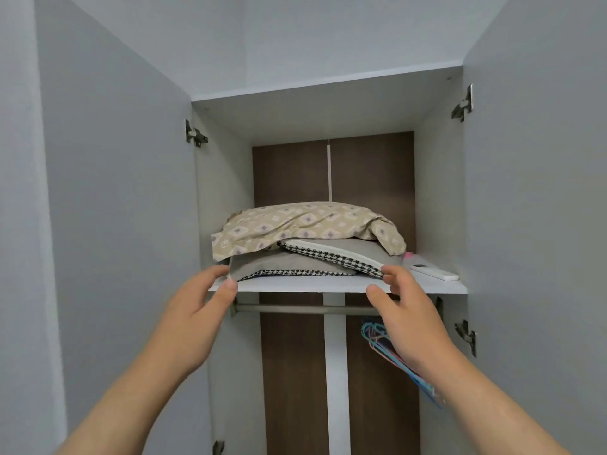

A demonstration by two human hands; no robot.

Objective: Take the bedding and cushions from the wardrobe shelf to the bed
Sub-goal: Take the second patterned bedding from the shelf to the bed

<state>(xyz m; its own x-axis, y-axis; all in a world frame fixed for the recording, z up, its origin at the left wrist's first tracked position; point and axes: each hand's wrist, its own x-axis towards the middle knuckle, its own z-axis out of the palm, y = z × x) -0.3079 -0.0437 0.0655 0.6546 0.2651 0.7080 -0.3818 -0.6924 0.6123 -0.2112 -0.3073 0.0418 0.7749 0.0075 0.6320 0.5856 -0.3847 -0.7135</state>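
A stack of soft things lies on the wardrobe shelf (295,285). On top is a beige pillow with a diamond print (305,226). Under it are grey cushions with houndstooth trim (331,257). My left hand (200,307) reaches up at the stack's left front corner, fingers spread, fingertips touching the lower cushion's edge. My right hand (404,310) is at the right front corner, fingers apart, fingertips against the houndstooth edge. Neither hand has closed around anything.
Both wardrobe doors (108,192) stand wide open at left and right. A white remote control (433,271) lies on the shelf to the right of the stack. Below the shelf runs a metal hanging rail (295,308), with coloured hangers (391,349) behind my right wrist.
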